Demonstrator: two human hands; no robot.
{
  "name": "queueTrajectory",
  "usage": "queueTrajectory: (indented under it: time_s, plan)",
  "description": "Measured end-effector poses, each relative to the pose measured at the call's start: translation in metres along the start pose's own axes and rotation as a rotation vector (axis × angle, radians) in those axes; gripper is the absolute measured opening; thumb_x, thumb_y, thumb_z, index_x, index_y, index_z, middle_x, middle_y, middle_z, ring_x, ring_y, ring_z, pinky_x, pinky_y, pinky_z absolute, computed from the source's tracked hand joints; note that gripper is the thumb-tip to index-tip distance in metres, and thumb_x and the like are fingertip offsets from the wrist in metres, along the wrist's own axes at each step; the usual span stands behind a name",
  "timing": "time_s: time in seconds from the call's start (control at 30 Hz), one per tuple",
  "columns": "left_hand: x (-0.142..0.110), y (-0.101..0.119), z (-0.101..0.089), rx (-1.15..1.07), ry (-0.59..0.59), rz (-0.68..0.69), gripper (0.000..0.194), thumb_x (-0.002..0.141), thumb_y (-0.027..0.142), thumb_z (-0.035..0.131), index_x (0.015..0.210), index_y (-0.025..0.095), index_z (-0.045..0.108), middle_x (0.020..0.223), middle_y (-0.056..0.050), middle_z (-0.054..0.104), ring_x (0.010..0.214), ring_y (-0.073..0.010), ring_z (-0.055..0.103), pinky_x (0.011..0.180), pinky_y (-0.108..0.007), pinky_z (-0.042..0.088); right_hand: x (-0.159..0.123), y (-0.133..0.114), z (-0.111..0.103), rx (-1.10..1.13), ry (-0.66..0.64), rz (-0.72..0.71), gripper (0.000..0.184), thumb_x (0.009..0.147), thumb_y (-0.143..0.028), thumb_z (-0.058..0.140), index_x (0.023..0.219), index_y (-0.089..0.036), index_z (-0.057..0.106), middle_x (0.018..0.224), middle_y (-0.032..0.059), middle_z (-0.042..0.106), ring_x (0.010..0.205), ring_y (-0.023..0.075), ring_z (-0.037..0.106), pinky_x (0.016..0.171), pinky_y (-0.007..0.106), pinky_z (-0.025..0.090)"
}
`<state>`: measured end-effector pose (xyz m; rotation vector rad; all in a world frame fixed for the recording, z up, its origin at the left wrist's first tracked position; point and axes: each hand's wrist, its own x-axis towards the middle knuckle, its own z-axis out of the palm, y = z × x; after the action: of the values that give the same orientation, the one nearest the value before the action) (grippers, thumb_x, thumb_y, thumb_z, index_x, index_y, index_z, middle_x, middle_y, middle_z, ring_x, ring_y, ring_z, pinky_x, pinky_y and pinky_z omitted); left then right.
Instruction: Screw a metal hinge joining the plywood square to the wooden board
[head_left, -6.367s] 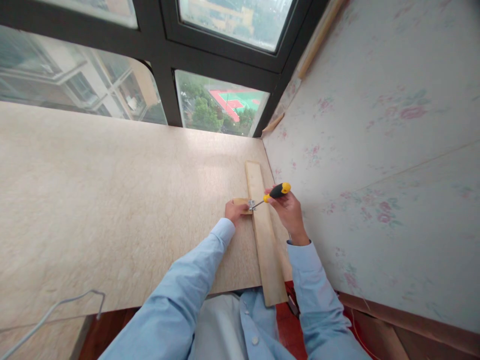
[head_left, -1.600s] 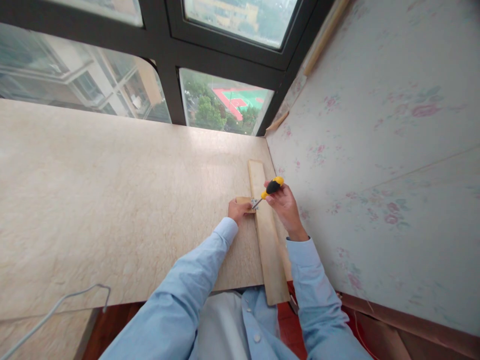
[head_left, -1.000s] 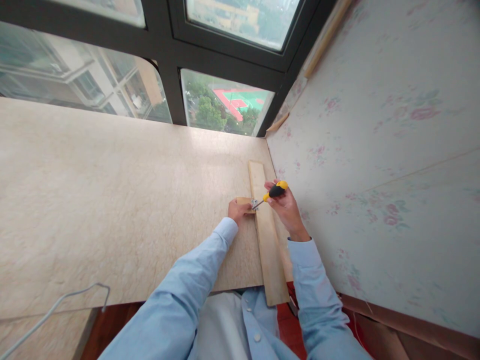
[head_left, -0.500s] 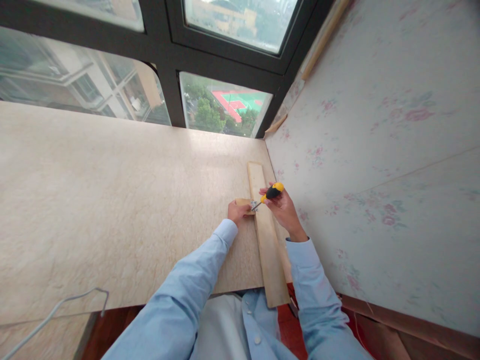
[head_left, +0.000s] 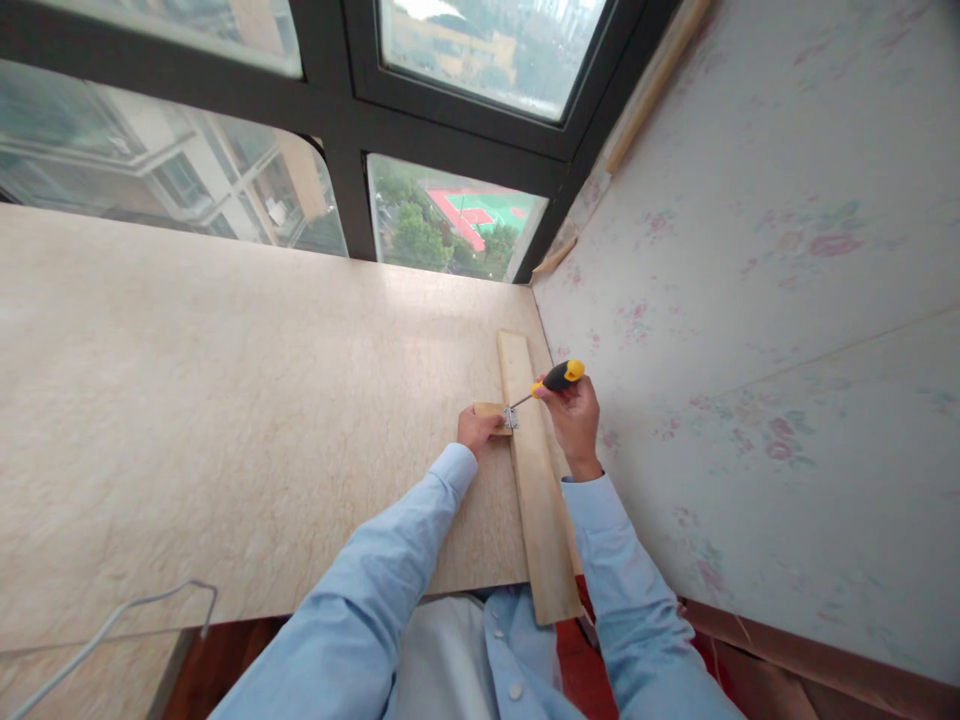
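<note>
A long pale wooden plank [head_left: 536, 490] lies on the beige countertop [head_left: 225, 400], running from near the wall corner out past the counter's near edge. A small wooden block [head_left: 487, 409] sits against its left side, joined by a small metal bracket [head_left: 511, 418]. My left hand [head_left: 476, 430] is closed down on the block. My right hand [head_left: 574, 410] grips a black and yellow screwdriver [head_left: 553, 379], its tip on the bracket.
A floral-papered wall [head_left: 750, 300] rises close on the right of the plank. Dark-framed windows [head_left: 337, 120] stand behind the counter. A bent wire piece [head_left: 135, 610] shows at the lower left. Red-brown floor lies below the counter edge.
The hands stay at the bracket. The screwdriver handle has shifted slightly in my right hand's grip, tilting back and forth between frames. The view has drifted a little.
</note>
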<state>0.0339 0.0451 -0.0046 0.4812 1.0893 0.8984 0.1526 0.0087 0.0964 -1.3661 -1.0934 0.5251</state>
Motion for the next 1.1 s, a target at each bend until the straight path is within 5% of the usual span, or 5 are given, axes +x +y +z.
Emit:
queueTrajectory:
  time_s: [1.1]
  plan:
    - [0.001, 0.000, -0.001, -0.040, -0.024, -0.012, 0.029, 0.052, 0.006, 0.074, 0.076, 0.014, 0.060, 0.069, 0.000, 0.068, 0.061, -0.0167, 0.066, 0.056, -0.028, 0.054, -0.008, 0.010, -0.003, -0.017, -0.142, -0.014, 0.038, 0.082, -0.043, 0.067, 0.110, -0.024, 0.052, 0.103, 0.0063, 0.070, 0.098, 0.0211, 0.067, 0.090, 0.040, 0.052]
